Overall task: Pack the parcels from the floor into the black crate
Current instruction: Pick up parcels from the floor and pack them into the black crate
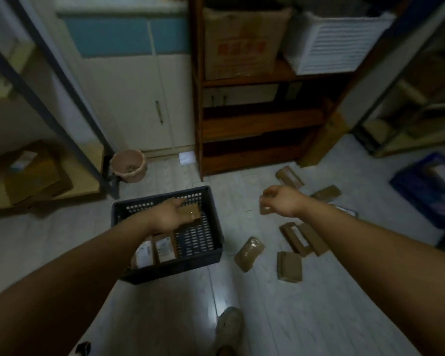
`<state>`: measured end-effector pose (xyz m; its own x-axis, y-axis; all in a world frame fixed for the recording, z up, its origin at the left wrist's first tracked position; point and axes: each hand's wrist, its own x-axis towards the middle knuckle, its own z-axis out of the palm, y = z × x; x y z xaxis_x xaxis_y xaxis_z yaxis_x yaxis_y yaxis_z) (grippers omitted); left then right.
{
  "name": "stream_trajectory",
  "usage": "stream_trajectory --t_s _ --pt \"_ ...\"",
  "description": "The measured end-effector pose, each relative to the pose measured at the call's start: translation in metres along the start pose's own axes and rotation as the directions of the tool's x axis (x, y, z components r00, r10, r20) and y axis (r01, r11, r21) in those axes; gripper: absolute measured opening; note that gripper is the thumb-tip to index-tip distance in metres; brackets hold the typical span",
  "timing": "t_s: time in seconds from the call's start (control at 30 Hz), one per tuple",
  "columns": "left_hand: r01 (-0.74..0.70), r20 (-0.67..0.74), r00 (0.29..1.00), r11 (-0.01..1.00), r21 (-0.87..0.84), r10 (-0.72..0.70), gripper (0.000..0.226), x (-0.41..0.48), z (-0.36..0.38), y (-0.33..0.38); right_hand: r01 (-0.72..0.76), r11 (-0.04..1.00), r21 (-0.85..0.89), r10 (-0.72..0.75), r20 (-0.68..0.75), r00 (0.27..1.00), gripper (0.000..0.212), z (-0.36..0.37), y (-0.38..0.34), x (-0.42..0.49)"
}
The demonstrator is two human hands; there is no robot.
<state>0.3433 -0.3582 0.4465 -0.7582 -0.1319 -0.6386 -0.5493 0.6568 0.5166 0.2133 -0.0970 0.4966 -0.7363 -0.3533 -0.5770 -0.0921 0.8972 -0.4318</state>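
Over the black slotted plastic crate (211,222) on the pale plank floor (319,317), the left hand (168,215) is gripping a small brown paper-wrapped parcel (192,211) and holding it above the crate's open right half. This looks like the placing step of a packing job that is only partly done. Two white-labelled brown parcels (156,249) are standing on edge side by side against the near left wall, so the bare mesh bottom to their right is offering plenty of room; the next move seems to call for lowering the held parcel there and clear of the far rim.

To the right of the crate, the right hand (280,201) is hovering above the floor with fingers curled; blur is making it impossible to tell whether it is closing on the small brown packet (265,209) seen just beneath it. Further right and nearer, more brown parcels are lying scattered, among them a shiny taped brown bundle (249,253) near the crate's right wall, a squat brown parcel (289,265) and a long flat brown box (303,238). A dark wooden shelf unit (254,124) is bounding the floor space behind them, while the near floor is staying open apart from a grey shoe (228,330).
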Motion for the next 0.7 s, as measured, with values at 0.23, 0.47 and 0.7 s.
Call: stream_trajectory --t_s 0.23,0.47,0.7 --pt "-0.115 -0.003 0.993 0.986 0.118 0.117 0.074 -0.025 0.038 0.130 -0.082 0.995 0.050 0.085 -0.060 0.995 0.042 -0.065 0.091 -0.078" --pt "-0.109 -0.065 0.991 0.982 0.152 0.120 0.075 -0.008 0.114 0.249 -0.102 0.987 0.125 0.114 -0.094 0.989 0.050 -0.135 0.235 -0.086" --pt "-0.064 0.016 0.998 0.992 0.113 0.062 0.072 0.025 0.183 0.314 -0.156 0.988 0.020 0.157 -0.050 0.986 0.066 -0.177 0.324 -0.069"
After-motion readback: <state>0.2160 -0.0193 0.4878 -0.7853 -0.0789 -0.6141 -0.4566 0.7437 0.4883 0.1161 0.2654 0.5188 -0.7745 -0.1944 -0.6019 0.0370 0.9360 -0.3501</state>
